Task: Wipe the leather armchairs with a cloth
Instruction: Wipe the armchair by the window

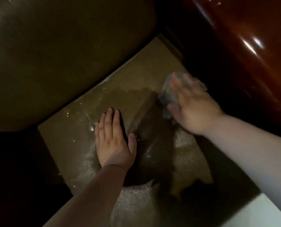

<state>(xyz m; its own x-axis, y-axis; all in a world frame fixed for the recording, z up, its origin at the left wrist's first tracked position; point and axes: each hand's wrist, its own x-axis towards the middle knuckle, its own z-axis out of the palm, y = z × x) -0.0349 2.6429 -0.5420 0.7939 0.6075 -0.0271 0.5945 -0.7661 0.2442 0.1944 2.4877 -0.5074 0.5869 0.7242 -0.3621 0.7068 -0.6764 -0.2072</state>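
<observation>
- Leather, olive-brown and pebbled, covers the armchair seat cushion (133, 89) that fills the middle of the view; wet streaks and small bright droplets glisten along its rear edge and near its centre.
- Over the cushion's right rear part lies the crumpled grey cloth (166, 94), under the right hand (188, 105). Both are blurred, so the hand looks to be mid-stroke; its fingers seem spread over the cloth and pressing it down, but whether they curl round it I cannot tell.
- Flat on the middle of the cushion rests the left hand (115, 140), palm down, fingers straight and close together, thumb out to the side; it holds nothing and seems to brace the body or steady the cushion.
- Behind the cushion rises the smooth, dark olive leather backrest (62, 54), with faint sheen marks near its top.
- To the right runs a glossy reddish-brown wooden armrest (244, 43), with bright reflections.
- As a judgement: the seat is partly wiped, since the moisture reaches across the rear and centre, while the front of the cushion looks drier and still to be done. The backrest and any other chairs probably remain.
</observation>
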